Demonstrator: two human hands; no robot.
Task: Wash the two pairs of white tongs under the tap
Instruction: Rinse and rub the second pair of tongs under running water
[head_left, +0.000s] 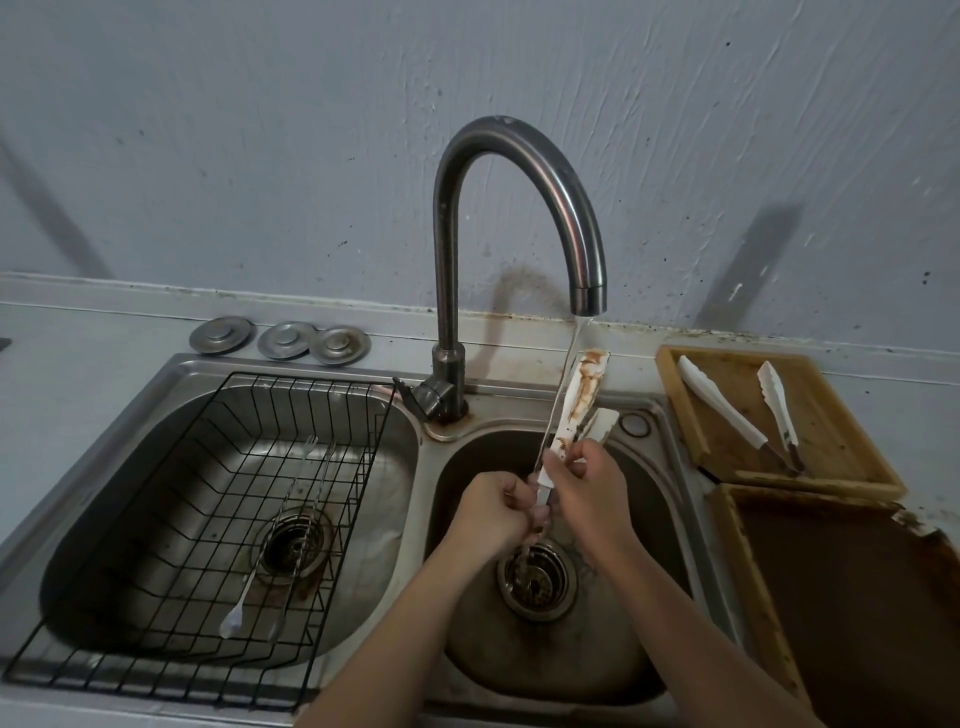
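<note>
You have 1 view, worn on your head, looking forward and steeply down from close above your hands (540, 499), facing the wall (311, 156) beyond them.

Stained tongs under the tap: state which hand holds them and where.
Both: left hand and right hand grip the stained white tongs at the hinge end.
</note>
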